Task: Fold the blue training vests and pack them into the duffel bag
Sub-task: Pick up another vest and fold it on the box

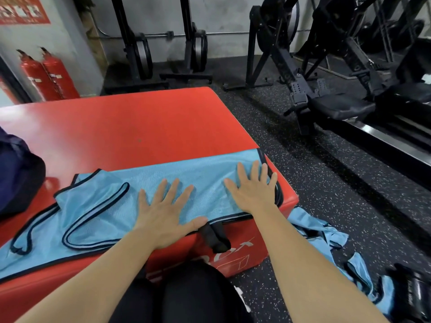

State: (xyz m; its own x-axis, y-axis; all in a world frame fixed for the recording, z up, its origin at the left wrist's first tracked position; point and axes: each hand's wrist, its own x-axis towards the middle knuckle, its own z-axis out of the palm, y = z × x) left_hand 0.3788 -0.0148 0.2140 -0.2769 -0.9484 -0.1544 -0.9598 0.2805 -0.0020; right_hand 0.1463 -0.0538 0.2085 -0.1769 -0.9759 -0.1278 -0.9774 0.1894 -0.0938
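Nearest, the person's knees in black [186,294] sit against the front face of the red foam plyo box [140,127], where a black strap [215,238] hangs down from the top edge.

On the box's near right corner lies 1 light blue mesh training vest [105,206] with dark trim, spread flat; its arm and neck loops trail toward the box's left side, and its hem curls over the right edge. Both hands press on it with fingers straight and fanned wide, holding nothing. The left hand [163,210] lies palm down on the vest's middle, thumb at the box's front edge. The right hand [253,190] lies just beside it, nearer the right corner, fingertips close to the vest's trimmed hem.

On the speckled black floor [314,183], right of the box and touching its lower corner, more blue vests [326,234] lie crumpled in a loose heap.

At the box's left edge rests a dark navy duffel bag [16,173], mostly cut off by the frame; its opening is out of view, so its contents cannot be told.

Beyond the box's far left corner, 2 red fire extinguishers [46,75] stand against the wall. Behind and right of the box stand black rowing machines [326,89].
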